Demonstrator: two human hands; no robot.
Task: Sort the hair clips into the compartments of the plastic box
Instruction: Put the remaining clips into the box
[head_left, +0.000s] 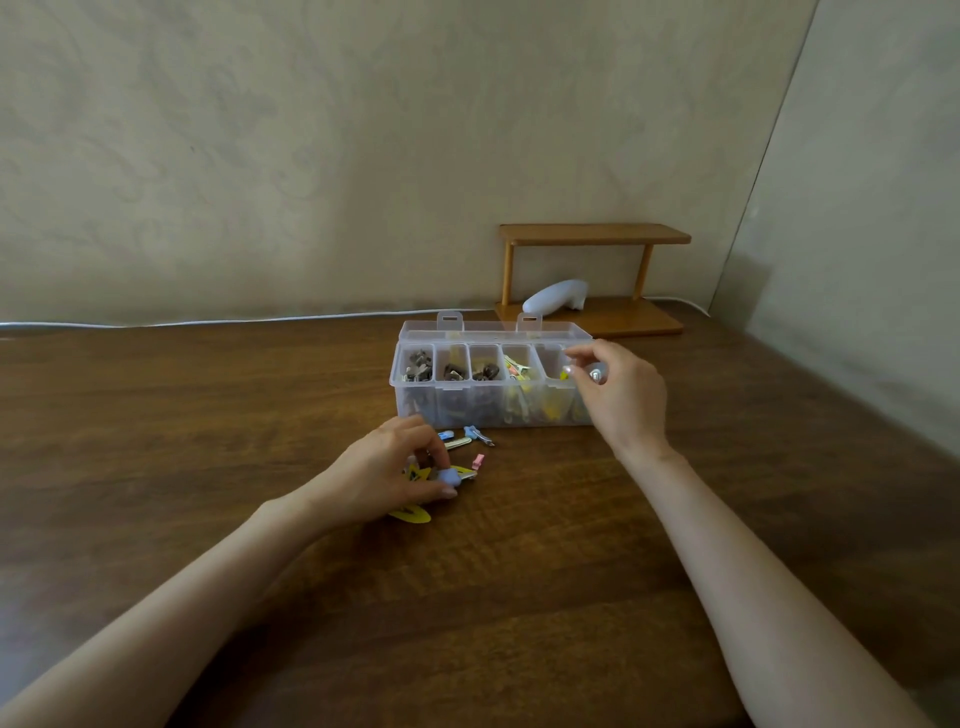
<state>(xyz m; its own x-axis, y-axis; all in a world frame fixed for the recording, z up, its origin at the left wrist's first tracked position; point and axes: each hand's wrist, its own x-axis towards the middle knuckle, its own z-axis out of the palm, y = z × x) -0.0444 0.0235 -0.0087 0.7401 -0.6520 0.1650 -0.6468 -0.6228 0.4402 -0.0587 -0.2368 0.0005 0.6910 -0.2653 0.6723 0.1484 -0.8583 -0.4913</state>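
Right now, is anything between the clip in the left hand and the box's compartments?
Nothing visible blocks the blue clip. The box lid is folded back open; only loose clips lie flat on the table between. The right hand hovers over the far-right compartment.

A dark brown wooden table (519, 597) with a strong grain fills the lower half of the view. At its far right stands a small wooden shelf (595, 234) — a base board and a top board joined by thin posts, all a lighter orange-brown. A rounded white object (556, 297) lies on the base board. A thin white cable (234, 321) runs along the table's far edge, at the foot of a pale beige wall (311, 156) with a faint swirled pattern.
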